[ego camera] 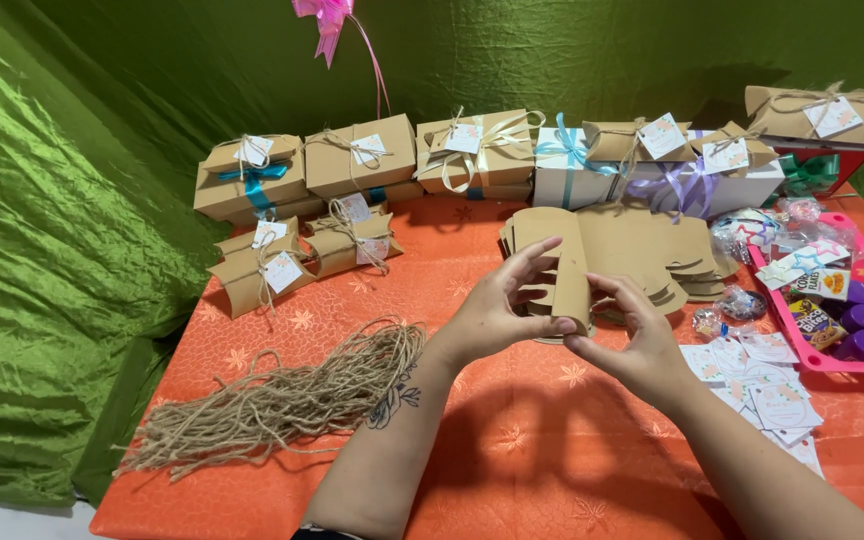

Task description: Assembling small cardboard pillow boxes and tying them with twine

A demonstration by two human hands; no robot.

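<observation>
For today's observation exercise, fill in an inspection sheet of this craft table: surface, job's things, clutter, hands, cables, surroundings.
Surface: table under orange patterned cloth.
Job's things: kraft box blank held upright; stack of flat blanks behind it.
Clutter: twine bundle at left; tied boxes along the back; paper tags at right; pink tray of sweets.
Hands: left hand and right hand both grip the blank with their fingers.
Cables: nothing seen.
Surroundings: green fabric backdrop; pink ribbon bow hanging above.
</observation>
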